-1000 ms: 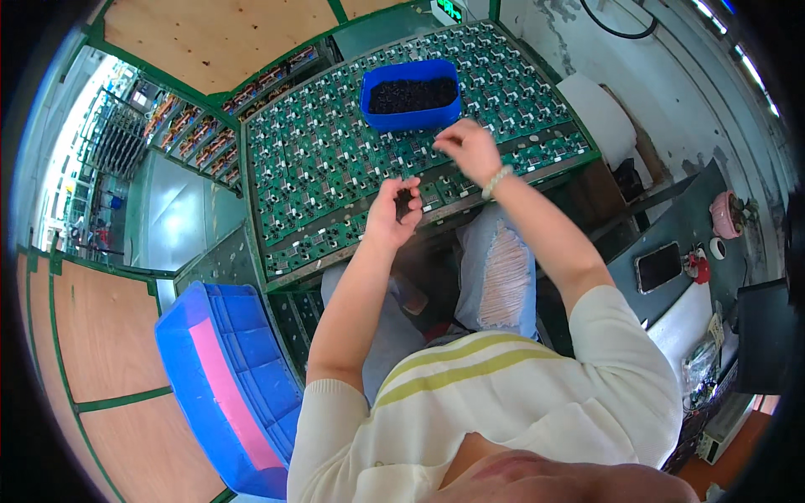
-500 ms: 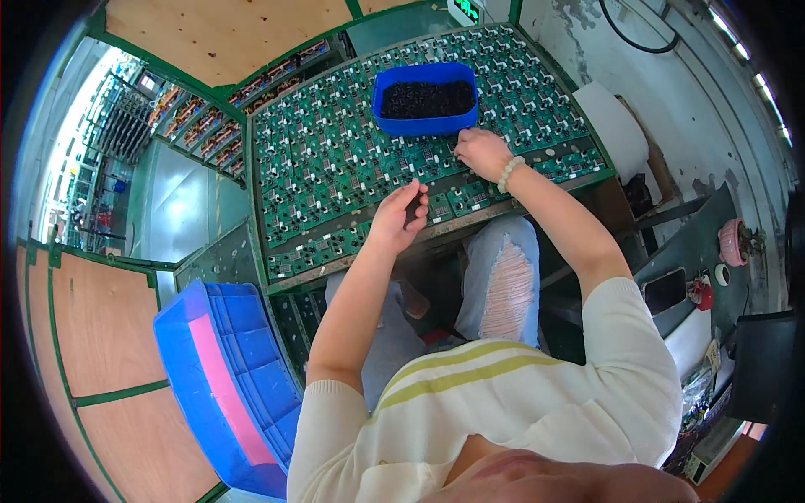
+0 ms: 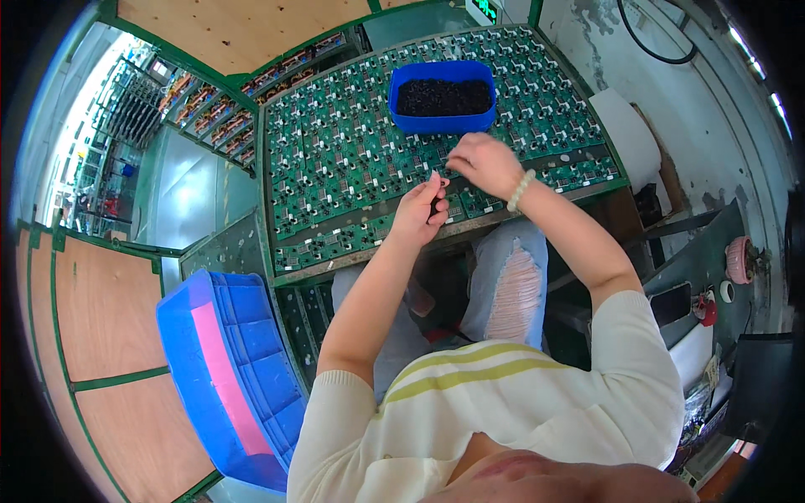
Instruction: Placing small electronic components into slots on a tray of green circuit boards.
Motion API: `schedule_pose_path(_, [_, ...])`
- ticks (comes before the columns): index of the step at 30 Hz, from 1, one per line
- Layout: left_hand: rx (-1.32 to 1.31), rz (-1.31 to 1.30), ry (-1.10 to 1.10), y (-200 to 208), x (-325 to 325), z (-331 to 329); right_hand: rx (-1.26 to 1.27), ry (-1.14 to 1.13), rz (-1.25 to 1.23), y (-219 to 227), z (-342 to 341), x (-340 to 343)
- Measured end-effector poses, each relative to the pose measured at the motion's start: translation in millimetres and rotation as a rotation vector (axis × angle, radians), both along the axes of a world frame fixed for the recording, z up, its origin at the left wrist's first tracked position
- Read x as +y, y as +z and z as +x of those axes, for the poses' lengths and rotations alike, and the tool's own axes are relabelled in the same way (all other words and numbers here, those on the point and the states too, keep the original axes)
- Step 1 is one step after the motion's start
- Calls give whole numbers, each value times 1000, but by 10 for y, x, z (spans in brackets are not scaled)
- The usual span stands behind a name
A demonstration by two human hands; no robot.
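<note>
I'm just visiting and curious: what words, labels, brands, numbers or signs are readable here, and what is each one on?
Nothing is clear enough to quote.
Small display at the top edge: glowing green characters, too small and cut off to read.
Green circuit boards: any printing is too small to read.
Blue tub: no writing shows on it.
Phone: its screen is dark, with no readable text.

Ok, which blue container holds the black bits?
The small tub on the circuit boards, just beyond the right hand; the larger bin at lower left shows a pink strip instead.
</note>
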State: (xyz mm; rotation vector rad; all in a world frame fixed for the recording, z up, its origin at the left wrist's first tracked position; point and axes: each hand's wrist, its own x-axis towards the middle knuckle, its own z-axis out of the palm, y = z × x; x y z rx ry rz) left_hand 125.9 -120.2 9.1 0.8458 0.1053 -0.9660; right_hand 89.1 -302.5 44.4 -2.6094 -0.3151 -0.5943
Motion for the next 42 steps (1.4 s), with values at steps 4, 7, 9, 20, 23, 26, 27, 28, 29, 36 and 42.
schedule_pose_path(4, [47, -46, 15, -8, -90, 24, 239, 108, 519, 10, -148, 143])
schedule_pose_path(7, [46, -104, -55, -46, -93, 17, 235, 164, 611, -22, -187, 102])
schedule_pose_path(9, [53, -108, -62, -38, -92, 38, 189, 197, 584, -29, -176, 74])
schedule_pose_path(20, [-17, -64, -31, 78, -39, 60, 230, -102, -205, -240, 199, -375])
schedule_pose_path(23, [-8, -52, -26, 80, -21, 81, 305, -44, -233, -235, 250, -374])
schedule_pose_path(26, [-13, -62, -28, 73, 15, 123, 341, -34, -273, -199, 278, -317])
schedule_pose_path(27, [-18, -32, -12, 86, 7, 129, 341, -37, -274, -226, 292, -320])
schedule_pose_path(28, [-22, -2, 4, 102, -4, 133, 344, -71, -328, -266, 312, -320])
schedule_pose_path(29, [-22, -3, 0, 120, -19, 136, 346, -105, -381, -297, 323, -330])
schedule_pose_path(36, [-106, 65, -29, 168, -70, 294, 372, -178, -294, -274, 364, -262])
schedule_pose_path(42, [-352, 343, -30, 205, -260, 489, 652, -275, -167, -88, 429, -225])
